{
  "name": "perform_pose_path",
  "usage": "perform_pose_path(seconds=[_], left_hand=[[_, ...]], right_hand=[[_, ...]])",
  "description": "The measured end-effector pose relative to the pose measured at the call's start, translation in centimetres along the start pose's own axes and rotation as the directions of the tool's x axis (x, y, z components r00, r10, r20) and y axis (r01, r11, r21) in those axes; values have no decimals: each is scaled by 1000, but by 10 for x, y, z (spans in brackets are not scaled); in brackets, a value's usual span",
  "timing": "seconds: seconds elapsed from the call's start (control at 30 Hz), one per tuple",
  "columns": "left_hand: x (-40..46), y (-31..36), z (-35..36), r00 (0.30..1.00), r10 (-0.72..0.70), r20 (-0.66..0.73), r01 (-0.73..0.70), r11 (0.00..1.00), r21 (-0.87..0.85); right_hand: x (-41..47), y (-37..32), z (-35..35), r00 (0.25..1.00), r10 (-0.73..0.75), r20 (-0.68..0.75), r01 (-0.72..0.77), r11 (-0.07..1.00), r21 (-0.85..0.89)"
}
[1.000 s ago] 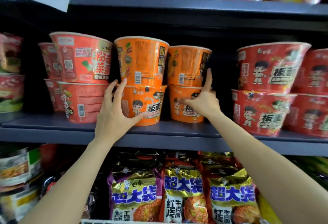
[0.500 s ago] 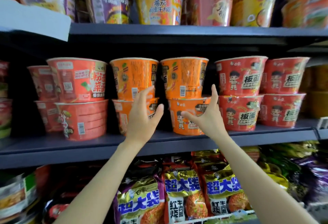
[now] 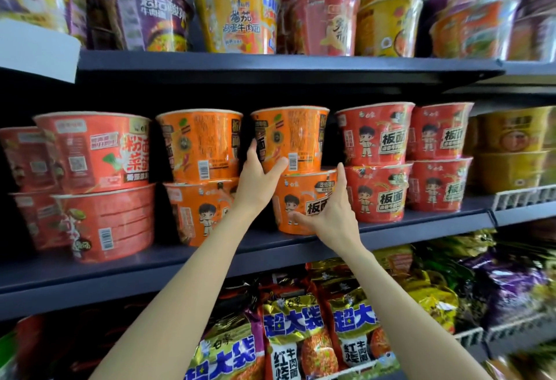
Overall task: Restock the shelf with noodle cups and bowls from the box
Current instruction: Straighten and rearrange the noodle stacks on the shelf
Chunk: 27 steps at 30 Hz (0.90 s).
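Two stacks of orange noodle bowls stand on the middle shelf point(image 3: 180, 256). My left hand point(image 3: 258, 178) touches the lower left side of the right stack's upper orange bowl point(image 3: 298, 136), fingers on its side and thumb across its front. My right hand point(image 3: 331, 214) presses the lower orange bowl point(image 3: 301, 199) with spread, straight fingers; the index finger runs up its right edge. The left orange stack point(image 3: 201, 169) stands free beside my left wrist. No box is in view.
Red bowls point(image 3: 376, 163) stand tight against the right of the handled stack, more red bowls point(image 3: 90, 169) at the left, yellow ones point(image 3: 511, 151) far right. An upper shelf carries mixed bowls point(image 3: 237, 18). Noodle bags point(image 3: 288, 334) fill the shelf below. A white tag point(image 3: 36, 48) hangs upper left.
The view has pulled back and tilted up. My left hand left the left orange stack and moved right onto the right stack's upper bowl. My right hand stays on the lower bowl.
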State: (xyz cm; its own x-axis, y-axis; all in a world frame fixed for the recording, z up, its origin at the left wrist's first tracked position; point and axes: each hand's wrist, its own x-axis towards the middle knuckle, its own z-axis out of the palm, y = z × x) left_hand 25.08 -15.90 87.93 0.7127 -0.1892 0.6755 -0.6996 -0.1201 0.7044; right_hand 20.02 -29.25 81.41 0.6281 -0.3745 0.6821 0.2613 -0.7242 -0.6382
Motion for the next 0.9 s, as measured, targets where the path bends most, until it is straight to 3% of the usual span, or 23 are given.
perform_pose_path(seconds=[0.17, 0.27, 0.37, 0.5, 0.67, 0.73, 0.83, 0.9], left_hand=[[-5, -10, 3, 996, 78, -32, -74, 992, 102], [-6, -13, 5, 996, 71, -54, -69, 996, 49], [-2, -6, 10, 999, -19, -47, 15, 997, -76], [0, 6, 14, 995, -97, 23, 100, 962, -254], [-29, -2, 12, 983, 154, -102, -159, 987, -38], [-27, -5, 12, 975, 170, -142, -172, 985, -3], [-6, -2, 14, 997, 34, -68, -40, 995, -94], [1, -3, 17, 998, 40, -48, -45, 994, -103]], right_hand=[[6, -3, -19, 998, -43, 38, 48, 989, -137], [12, -20, -39, 963, -225, -147, 208, 971, -122], [24, -39, -42, 946, -309, -103, 300, 950, -92], [34, -43, -35, 954, -296, -53, 285, 946, -152], [57, -31, -52, 992, -88, 96, 69, 981, 184], [59, -24, -56, 992, -105, 75, 91, 982, 163], [45, -21, -53, 978, -205, -33, 207, 976, 60], [40, -19, -49, 970, -244, -12, 244, 969, 32]])
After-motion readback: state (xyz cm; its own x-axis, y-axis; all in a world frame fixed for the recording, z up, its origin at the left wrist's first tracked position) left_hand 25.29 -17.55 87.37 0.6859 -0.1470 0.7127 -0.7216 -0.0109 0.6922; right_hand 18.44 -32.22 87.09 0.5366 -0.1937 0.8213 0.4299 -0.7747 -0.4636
